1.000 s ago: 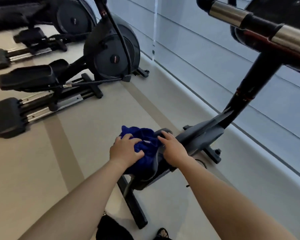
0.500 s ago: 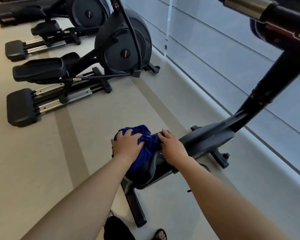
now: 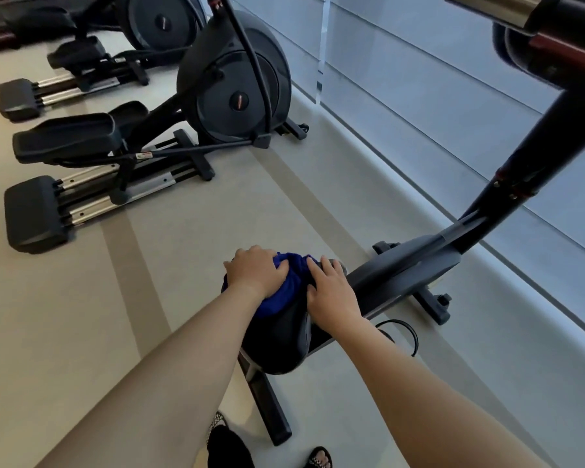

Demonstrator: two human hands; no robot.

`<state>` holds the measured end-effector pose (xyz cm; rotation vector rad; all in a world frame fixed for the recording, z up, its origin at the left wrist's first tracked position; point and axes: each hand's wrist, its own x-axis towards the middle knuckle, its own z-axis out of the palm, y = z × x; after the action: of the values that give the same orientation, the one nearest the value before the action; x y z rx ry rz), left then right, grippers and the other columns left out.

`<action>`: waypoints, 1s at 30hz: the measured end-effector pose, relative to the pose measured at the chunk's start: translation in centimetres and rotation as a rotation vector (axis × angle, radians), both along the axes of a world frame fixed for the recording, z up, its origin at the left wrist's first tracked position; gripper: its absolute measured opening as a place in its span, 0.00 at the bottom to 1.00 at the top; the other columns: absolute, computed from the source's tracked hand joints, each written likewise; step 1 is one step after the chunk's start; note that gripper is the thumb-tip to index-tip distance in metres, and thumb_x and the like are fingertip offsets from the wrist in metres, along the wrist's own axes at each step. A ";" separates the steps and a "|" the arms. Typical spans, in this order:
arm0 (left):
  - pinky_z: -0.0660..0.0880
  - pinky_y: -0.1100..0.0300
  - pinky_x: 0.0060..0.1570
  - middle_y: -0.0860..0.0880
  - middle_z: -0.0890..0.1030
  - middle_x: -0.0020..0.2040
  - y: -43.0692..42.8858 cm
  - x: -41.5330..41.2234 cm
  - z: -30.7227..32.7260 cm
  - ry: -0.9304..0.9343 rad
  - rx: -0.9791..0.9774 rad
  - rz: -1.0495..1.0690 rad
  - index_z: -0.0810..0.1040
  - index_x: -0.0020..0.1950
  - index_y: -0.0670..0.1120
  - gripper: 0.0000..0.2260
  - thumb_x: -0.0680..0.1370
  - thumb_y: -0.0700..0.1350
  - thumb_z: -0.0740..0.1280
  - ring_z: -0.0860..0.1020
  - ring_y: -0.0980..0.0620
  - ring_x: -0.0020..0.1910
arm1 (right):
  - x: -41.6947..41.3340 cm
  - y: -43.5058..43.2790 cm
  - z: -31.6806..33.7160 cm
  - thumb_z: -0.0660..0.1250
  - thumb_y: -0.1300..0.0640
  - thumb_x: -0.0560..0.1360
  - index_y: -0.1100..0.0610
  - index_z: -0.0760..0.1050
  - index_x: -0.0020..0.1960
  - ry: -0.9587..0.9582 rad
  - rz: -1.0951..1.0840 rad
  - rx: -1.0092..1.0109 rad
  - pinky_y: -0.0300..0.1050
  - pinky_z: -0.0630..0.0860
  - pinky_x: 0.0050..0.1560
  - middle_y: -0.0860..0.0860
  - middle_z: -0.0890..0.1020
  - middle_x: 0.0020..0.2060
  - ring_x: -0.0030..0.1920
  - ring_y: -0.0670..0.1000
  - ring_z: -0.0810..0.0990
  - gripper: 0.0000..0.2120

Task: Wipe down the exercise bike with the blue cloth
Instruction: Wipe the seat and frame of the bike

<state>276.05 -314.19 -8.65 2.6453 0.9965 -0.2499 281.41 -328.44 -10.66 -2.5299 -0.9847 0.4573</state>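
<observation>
One head-worn wide-angle view looks steeply down, close over the exercise bike (image 3: 402,275), floor (image 3: 65,315) beyond.

Two elliptical trainers (image 3: 216,96) beside window blinds (image 3: 419,79)

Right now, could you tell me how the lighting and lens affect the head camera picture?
Head view: soft daylight through the window blinds, no hard shadows; wide-angle bending curves the floor stripe; the elliptical trainer and bike seat read very dark; both hands on the blue cloth look sharp.
</observation>
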 end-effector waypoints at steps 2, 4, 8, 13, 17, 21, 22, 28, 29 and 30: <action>0.70 0.50 0.51 0.48 0.78 0.53 -0.4 -1.1 -0.1 -0.053 0.032 -0.030 0.77 0.48 0.51 0.16 0.75 0.59 0.56 0.73 0.42 0.54 | 0.0 -0.2 0.4 0.56 0.58 0.77 0.56 0.60 0.72 0.030 0.005 0.009 0.51 0.63 0.67 0.56 0.66 0.67 0.68 0.57 0.58 0.23; 0.69 0.51 0.52 0.49 0.78 0.55 -1.5 -3.0 -0.6 -0.131 0.134 -0.055 0.77 0.53 0.51 0.17 0.75 0.60 0.57 0.73 0.44 0.53 | -0.3 0.1 0.8 0.55 0.59 0.76 0.56 0.60 0.72 0.095 -0.040 0.052 0.52 0.64 0.66 0.55 0.66 0.67 0.69 0.56 0.56 0.25; 0.68 0.49 0.56 0.51 0.76 0.59 -3.2 -5.3 -1.7 -0.182 0.240 -0.030 0.74 0.59 0.53 0.19 0.75 0.61 0.56 0.72 0.46 0.56 | -1.3 0.9 0.9 0.54 0.55 0.76 0.54 0.61 0.73 0.200 -0.187 0.114 0.57 0.58 0.71 0.56 0.57 0.74 0.75 0.55 0.47 0.25; 0.68 0.50 0.57 0.52 0.75 0.62 -2.3 -3.8 -2.3 -0.194 0.186 0.009 0.74 0.59 0.53 0.17 0.77 0.58 0.54 0.70 0.46 0.59 | -1.2 0.4 0.4 0.55 0.57 0.77 0.55 0.68 0.61 0.110 -0.181 0.242 0.52 0.71 0.59 0.51 0.71 0.58 0.66 0.54 0.64 0.14; 0.70 0.52 0.54 0.51 0.76 0.59 -1.5 -2.4 -2.7 -0.188 0.166 0.047 0.75 0.59 0.53 0.17 0.77 0.57 0.54 0.70 0.46 0.57 | -1.1 0.3 -0.5 0.54 0.56 0.78 0.57 0.62 0.69 0.101 -0.191 0.248 0.49 0.67 0.66 0.50 0.67 0.67 0.71 0.53 0.58 0.19; 0.70 0.53 0.49 0.50 0.76 0.56 -0.9 -1.6 -2.5 -0.154 0.166 0.030 0.76 0.58 0.53 0.18 0.76 0.58 0.53 0.70 0.46 0.54 | -1.2 0.6 -1.1 0.50 0.55 0.81 0.54 0.53 0.76 0.088 -0.175 0.183 0.45 0.49 0.72 0.51 0.55 0.76 0.76 0.52 0.45 0.24; 0.70 0.52 0.47 0.50 0.76 0.55 -0.6 -1.2 -2.3 -0.129 0.152 0.023 0.76 0.57 0.53 0.18 0.76 0.58 0.53 0.70 0.45 0.54 | -1.3 0.5 -1.2 0.50 0.55 0.81 0.53 0.52 0.76 0.084 -0.168 0.164 0.46 0.49 0.72 0.51 0.54 0.76 0.76 0.52 0.44 0.24; 0.68 0.53 0.45 0.48 0.77 0.51 -0.8 -0.9 -1.3 -0.139 0.191 0.013 0.77 0.55 0.52 0.18 0.76 0.59 0.54 0.71 0.45 0.51 | -0.9 0.2 -0.8 0.49 0.51 0.81 0.47 0.55 0.75 0.081 -0.081 0.035 0.51 0.51 0.73 0.52 0.51 0.76 0.75 0.54 0.41 0.22; 0.68 0.53 0.45 0.48 0.77 0.52 -1.2 -1.7 -1.2 -0.171 0.220 0.017 0.76 0.56 0.52 0.18 0.75 0.59 0.55 0.71 0.45 0.51 | -0.9 0.1 -0.7 0.49 0.50 0.81 0.47 0.55 0.75 0.078 -0.062 0.019 0.51 0.51 0.73 0.52 0.51 0.76 0.75 0.54 0.41 0.22; 0.68 0.53 0.45 0.48 0.76 0.52 -1.7 -2.5 -1.2 -0.197 0.235 0.029 0.76 0.56 0.52 0.17 0.75 0.59 0.55 0.71 0.45 0.51 | -0.9 0.1 -0.5 0.48 0.50 0.81 0.46 0.54 0.75 0.081 -0.048 0.003 0.51 0.51 0.73 0.53 0.50 0.76 0.75 0.55 0.41 0.22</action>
<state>273.52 -315.93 -9.86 2.7923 1.0535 0.1406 280.49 -328.36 -11.20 -2.5056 -0.8922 0.5397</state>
